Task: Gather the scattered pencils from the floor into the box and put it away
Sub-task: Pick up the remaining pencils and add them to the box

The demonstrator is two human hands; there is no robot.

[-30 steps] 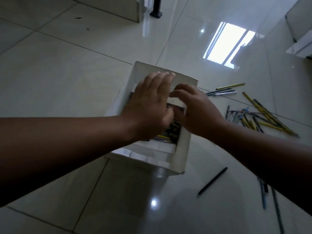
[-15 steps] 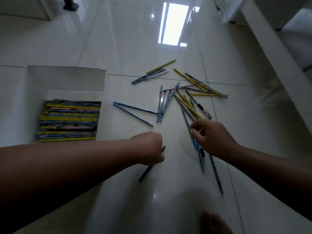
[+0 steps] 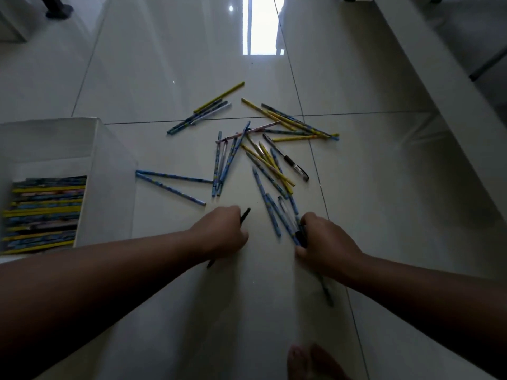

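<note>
Left hand (image 3: 223, 234) clenches a dark pencil (image 3: 245, 215); right hand (image 3: 325, 242) grasps several pencils (image 3: 277, 215), bunching them for the box (image 3: 109, 160) at left.

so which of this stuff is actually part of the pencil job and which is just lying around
Part of the job:
- white box, partly filled with pencils
- scattered pencils on the floor
- dark pencil in the left hand
- pencils under the right hand

Just lying about:
- black furniture foot
- white ledge
- bare foot
</note>
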